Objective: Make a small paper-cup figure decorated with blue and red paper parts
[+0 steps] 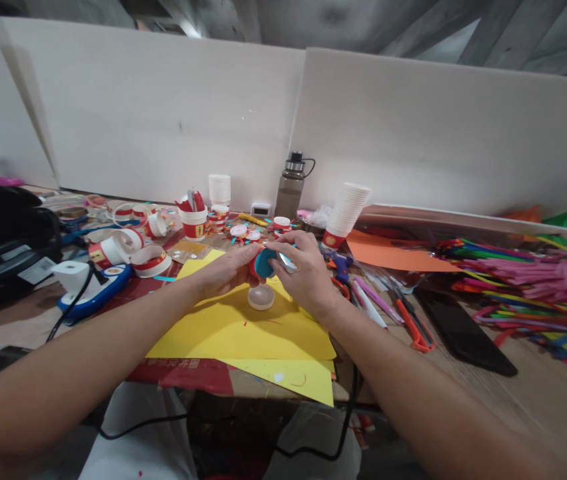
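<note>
Above the yellow paper (203, 337), my left hand (233, 268) is closed round a small blue disc (264, 264) with a red edge on its left side. My right hand (306, 272) is closed too, its thumb and fingers pinching the right edge of the same disc. A shiny silver piece (287, 261) shows between the right fingers; its kind I cannot make out. Just below the hands, a shallow white cup bottom (261, 298) sits on the yellow paper, apart from both hands.
Stacked paper cups (347, 213) lean behind my right hand, near a grey bottle (290, 187). Cut cup rings (150, 261) and a blue-and-white glue gun stand (94, 290) lie left. At right are orange-handled cutters (416, 327), a black phone (466, 331) and colourful pipe cleaners (538, 280).
</note>
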Demonstrator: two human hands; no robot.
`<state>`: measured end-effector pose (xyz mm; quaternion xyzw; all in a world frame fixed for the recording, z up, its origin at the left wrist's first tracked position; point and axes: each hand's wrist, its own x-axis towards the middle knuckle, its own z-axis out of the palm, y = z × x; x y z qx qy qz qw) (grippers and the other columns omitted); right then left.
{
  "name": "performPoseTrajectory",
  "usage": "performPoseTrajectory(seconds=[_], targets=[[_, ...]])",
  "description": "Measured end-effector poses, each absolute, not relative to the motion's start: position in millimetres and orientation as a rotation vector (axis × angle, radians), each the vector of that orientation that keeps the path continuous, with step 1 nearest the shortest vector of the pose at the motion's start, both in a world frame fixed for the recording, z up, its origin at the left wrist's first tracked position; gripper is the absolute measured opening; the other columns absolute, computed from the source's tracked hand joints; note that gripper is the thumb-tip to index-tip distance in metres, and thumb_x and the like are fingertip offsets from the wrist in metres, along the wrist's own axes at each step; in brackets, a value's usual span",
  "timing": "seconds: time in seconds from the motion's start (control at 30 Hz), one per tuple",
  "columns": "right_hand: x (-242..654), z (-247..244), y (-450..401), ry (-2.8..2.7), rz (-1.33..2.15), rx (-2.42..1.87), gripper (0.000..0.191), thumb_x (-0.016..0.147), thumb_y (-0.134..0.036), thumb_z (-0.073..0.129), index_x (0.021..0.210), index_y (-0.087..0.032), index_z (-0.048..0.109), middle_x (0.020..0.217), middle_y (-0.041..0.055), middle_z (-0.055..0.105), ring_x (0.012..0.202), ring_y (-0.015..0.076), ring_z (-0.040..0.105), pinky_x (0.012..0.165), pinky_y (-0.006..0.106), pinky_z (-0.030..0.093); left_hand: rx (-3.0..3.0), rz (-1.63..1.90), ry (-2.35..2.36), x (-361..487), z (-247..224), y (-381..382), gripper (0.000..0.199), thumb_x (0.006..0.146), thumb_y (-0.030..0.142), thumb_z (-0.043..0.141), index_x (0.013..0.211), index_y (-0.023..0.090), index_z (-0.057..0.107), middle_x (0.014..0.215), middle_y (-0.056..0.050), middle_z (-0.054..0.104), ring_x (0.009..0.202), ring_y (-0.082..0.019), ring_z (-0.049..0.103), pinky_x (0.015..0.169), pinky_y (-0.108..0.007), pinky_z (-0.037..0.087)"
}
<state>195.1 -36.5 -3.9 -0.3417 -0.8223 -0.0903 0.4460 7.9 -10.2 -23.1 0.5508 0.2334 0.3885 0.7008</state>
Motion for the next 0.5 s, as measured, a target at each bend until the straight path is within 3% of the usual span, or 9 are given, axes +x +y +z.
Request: performPoseTrajectory(seconds=[0.5], targets=[[194.5, -2.3, -36.4, -2.023, -0.156, -0.862, 0.02, 0.079, -0.014, 0.065, 0.097, -0.023, 0.065, 0.102, 0.0073, 0.063, 0.103, 0.0246, 0.054, 0.092, 0.043, 0.046, 1.265, 0.835, 0.515, 9.0, -22.2, -11.0, 0.047, 0.076, 0.059, 0.066, 0.089, 0.015, 0.06, 0.077, -0.002, 0.061, 0.06, -0.012, 0.059, 0.053, -0.024, 0.046]])
